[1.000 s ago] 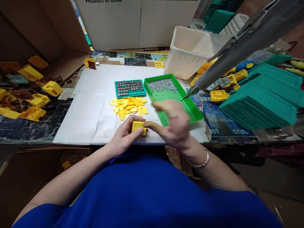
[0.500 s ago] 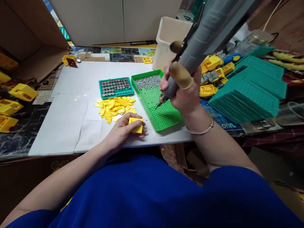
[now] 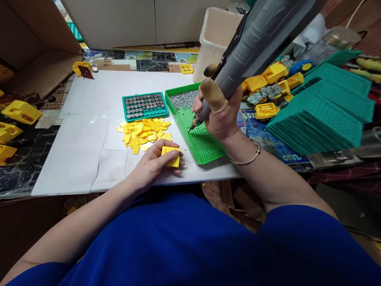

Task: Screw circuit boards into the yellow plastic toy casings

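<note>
My left hand (image 3: 154, 159) is closed on a small yellow plastic case (image 3: 172, 156), thumb on top, near the front edge of the table. My right hand (image 3: 223, 113), with covers on two fingertips, grips a grey electric screwdriver (image 3: 242, 57). Its bit slants down to the left over the green perforated tray (image 3: 198, 157); whether it touches the tray I cannot tell. Small silver screws (image 3: 183, 100) fill the tray's far end. Yellow flat plastic pieces (image 3: 144, 133) lie heaped left of the tray. Behind them a teal tray (image 3: 145, 106) holds rows of round metal parts.
A white bin (image 3: 210, 43) stands behind the green tray. At right are yellow housings (image 3: 275, 73) and stacked teal trays (image 3: 321, 115). More yellow housings (image 3: 22, 112) lie at left by a cardboard box (image 3: 41, 31). White sheeting (image 3: 74, 155) covers the table.
My right hand and the screwdriver have moved left, bringing the bit nearer the green tray's left side. My left hand still holds the yellow case. The view has shifted slightly.
</note>
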The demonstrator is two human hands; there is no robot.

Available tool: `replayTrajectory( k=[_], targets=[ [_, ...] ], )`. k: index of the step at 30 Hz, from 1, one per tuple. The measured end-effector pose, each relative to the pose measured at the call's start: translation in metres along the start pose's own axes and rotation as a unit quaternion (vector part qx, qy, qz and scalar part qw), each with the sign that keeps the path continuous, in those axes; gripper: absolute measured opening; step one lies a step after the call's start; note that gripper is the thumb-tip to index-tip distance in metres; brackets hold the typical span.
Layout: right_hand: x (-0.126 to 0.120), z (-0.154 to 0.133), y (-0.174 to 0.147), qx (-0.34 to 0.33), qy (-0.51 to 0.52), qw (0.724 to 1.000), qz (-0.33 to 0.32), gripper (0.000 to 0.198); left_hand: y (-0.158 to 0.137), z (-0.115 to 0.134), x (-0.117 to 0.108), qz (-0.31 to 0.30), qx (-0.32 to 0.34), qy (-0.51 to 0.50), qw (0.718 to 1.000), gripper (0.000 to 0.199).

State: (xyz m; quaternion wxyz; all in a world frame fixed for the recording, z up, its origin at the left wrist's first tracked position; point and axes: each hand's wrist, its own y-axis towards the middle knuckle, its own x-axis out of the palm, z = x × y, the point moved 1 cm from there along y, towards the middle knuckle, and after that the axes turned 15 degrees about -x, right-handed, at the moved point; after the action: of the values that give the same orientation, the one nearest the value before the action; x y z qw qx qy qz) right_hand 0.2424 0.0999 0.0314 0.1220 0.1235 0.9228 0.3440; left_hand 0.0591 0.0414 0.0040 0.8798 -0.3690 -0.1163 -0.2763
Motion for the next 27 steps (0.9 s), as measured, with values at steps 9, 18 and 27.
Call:
replayTrajectory(
  k=[9, 18, 27],
  targets=[
    [-0.004, -0.01, 0.004, -0.019, -0.041, 0.999, -0.019, 0.049, 0.004, -0.003, -0.006, -0.027, -0.002, -0.048, 0.998, 0.03],
    [0.021, -0.08, -0.01, -0.004, 0.036, 0.999, 0.016, 0.053, 0.005, -0.003, -0.006, -0.041, 0.004, -0.077, 0.996, 0.024],
    [0.027, -0.07, -0.021, 0.024, 0.128, 0.991, -0.031, 0.056, 0.008, -0.006, -0.006, -0.043, 0.013, -0.076, 0.996, 0.019]
  ],
)
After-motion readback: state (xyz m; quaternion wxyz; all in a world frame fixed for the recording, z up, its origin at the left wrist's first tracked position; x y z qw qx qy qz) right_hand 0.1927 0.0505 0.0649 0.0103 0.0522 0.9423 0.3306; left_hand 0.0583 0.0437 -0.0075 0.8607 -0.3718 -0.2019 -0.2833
